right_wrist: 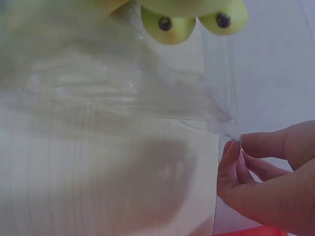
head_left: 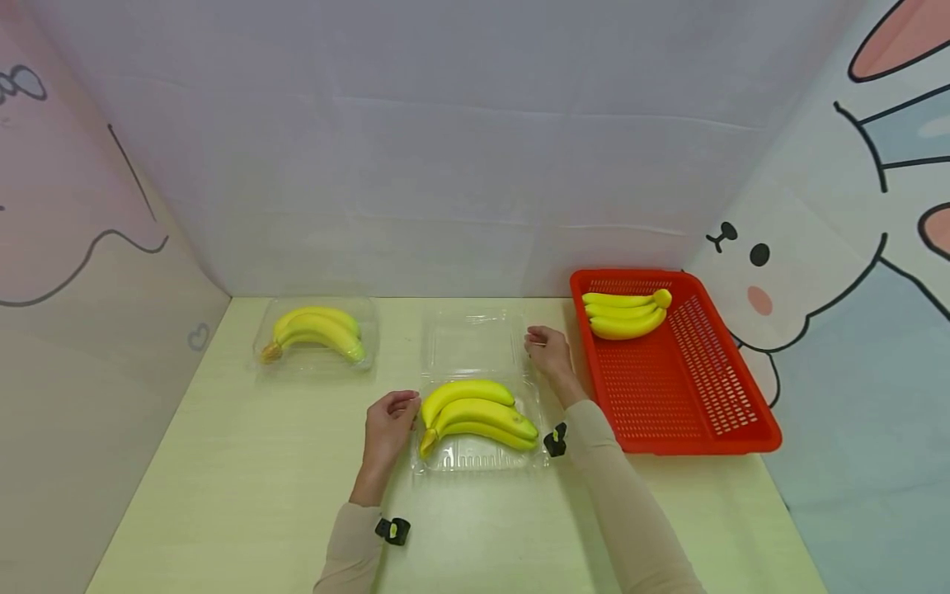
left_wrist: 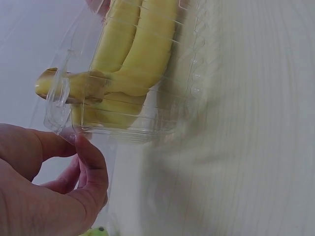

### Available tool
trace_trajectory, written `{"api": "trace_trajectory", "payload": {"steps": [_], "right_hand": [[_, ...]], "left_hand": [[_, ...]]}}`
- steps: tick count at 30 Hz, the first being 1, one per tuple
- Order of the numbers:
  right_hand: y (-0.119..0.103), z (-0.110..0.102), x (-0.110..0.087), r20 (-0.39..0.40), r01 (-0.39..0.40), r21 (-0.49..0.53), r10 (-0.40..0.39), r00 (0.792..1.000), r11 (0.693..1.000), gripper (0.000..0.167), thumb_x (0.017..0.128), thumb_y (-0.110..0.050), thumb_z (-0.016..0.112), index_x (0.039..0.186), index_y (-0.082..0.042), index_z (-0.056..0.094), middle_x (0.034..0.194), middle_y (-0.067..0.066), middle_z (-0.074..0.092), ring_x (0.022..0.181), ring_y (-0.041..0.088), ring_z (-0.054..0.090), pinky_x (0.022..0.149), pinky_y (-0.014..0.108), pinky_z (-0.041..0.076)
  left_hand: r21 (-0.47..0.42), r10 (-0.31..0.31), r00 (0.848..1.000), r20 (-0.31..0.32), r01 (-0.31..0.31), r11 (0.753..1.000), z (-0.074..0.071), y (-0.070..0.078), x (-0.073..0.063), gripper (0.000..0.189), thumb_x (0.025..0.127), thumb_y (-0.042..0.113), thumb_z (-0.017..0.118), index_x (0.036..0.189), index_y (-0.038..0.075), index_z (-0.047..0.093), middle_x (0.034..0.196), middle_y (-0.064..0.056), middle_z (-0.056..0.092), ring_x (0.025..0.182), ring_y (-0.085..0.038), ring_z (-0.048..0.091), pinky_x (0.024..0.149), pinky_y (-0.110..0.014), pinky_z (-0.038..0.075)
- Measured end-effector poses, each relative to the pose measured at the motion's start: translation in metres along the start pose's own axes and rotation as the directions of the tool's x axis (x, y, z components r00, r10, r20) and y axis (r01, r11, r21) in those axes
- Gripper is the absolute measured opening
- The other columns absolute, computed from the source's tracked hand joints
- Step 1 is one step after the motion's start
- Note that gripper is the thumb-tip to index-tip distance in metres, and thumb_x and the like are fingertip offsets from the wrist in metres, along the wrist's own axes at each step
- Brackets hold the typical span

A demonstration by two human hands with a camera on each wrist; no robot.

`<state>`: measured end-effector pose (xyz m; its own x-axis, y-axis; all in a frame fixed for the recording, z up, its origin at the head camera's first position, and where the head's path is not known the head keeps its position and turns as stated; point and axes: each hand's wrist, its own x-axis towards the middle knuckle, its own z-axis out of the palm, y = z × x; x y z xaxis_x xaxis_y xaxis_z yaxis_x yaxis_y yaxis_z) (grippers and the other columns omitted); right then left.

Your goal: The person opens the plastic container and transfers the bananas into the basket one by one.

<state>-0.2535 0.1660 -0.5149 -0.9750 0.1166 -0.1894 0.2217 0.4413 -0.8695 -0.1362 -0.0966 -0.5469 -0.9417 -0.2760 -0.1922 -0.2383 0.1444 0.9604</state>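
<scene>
A clear plastic clamshell box [head_left: 475,464] lies opened on the table, its hinged lid [head_left: 475,342] folded back on the far side. In its base rests a bunch of yellow bananas [head_left: 482,412], stem end to the left. My left hand [head_left: 389,421] is at the box's left side; in the left wrist view its thumb and forefinger pinch the plastic rim beside the banana stem. On the other side, my right hand [head_left: 549,351] pinches the lid's right edge between thumb and forefinger [right_wrist: 229,164]. Dark banana tips [right_wrist: 165,23] show above it in the right wrist view.
At the back left stands another clear box [head_left: 260,334] with bananas [head_left: 315,330] inside. A red plastic basket [head_left: 742,441] is on the right, close to my right forearm, holding a bunch of bananas [head_left: 623,315] at its far end. A pale curtain [head_left: 460,181] hangs behind the table.
</scene>
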Motion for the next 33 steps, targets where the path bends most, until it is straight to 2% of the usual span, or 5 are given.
{"api": "trace_trajectory", "payload": {"steps": [11, 22, 26, 33], "right_hand": [[0.0026, -0.0013, -0.0001, 0.034, 0.023, -0.072, -0.020, 0.999, 0.997, 0.037, 0.097, 0.002, 0.058, 0.134, 0.011, 0.059, 0.126, 0.028, 0.064, 0.117, 0.041, 0.060, 0.103, 0.044, 0.052], [0.0030, -0.0025, 0.0007, 0.072, 0.004, -0.104, 0.003, 0.997, 0.995, 0.041, 0.098, 0.000, 0.058, 0.137, 0.010, 0.057, 0.128, 0.028, 0.063, 0.119, 0.040, 0.059, 0.103, 0.044, 0.051], [-0.0001, -0.0038, -0.0016, 0.074, 0.005, -0.116, 0.003, 0.997, 0.993, 0.040, 0.098, -0.003, 0.059, 0.136, 0.010, 0.057, 0.128, 0.028, 0.063, 0.119, 0.040, 0.059, 0.102, 0.045, 0.052], [-0.0043, -0.0055, -0.0047, 0.056, 0.048, -0.163, -0.039, 0.998, 0.985, 0.037, 0.099, -0.007, 0.059, 0.133, 0.010, 0.058, 0.127, 0.027, 0.061, 0.117, 0.041, 0.059, 0.103, 0.047, 0.050]], "left_hand": [[-0.015, -0.005, 1.000, -0.005, 0.005, 1.000, -0.0003, -0.0012, 0.0015, 0.020, 0.098, 0.005, 0.069, 0.113, -0.008, 0.071, 0.100, -0.019, 0.069, 0.075, -0.015, 0.062, 0.061, -0.016, 0.054], [-0.006, -0.005, 1.000, 0.001, 0.005, 1.000, 0.0002, -0.0007, 0.0003, 0.021, 0.098, 0.006, 0.068, 0.114, -0.007, 0.071, 0.101, -0.019, 0.069, 0.075, -0.015, 0.061, 0.061, -0.015, 0.053], [-0.008, -0.005, 1.000, 0.001, 0.005, 1.000, -0.0001, -0.0009, 0.0007, 0.021, 0.098, 0.006, 0.068, 0.114, -0.007, 0.071, 0.101, -0.019, 0.069, 0.076, -0.015, 0.062, 0.062, -0.015, 0.053], [-0.018, -0.001, 1.000, 0.002, 0.002, 1.000, -0.0010, 0.0011, 0.0000, 0.020, 0.098, 0.005, 0.068, 0.113, -0.009, 0.070, 0.099, -0.019, 0.070, 0.075, -0.015, 0.062, 0.060, -0.016, 0.053]]}}
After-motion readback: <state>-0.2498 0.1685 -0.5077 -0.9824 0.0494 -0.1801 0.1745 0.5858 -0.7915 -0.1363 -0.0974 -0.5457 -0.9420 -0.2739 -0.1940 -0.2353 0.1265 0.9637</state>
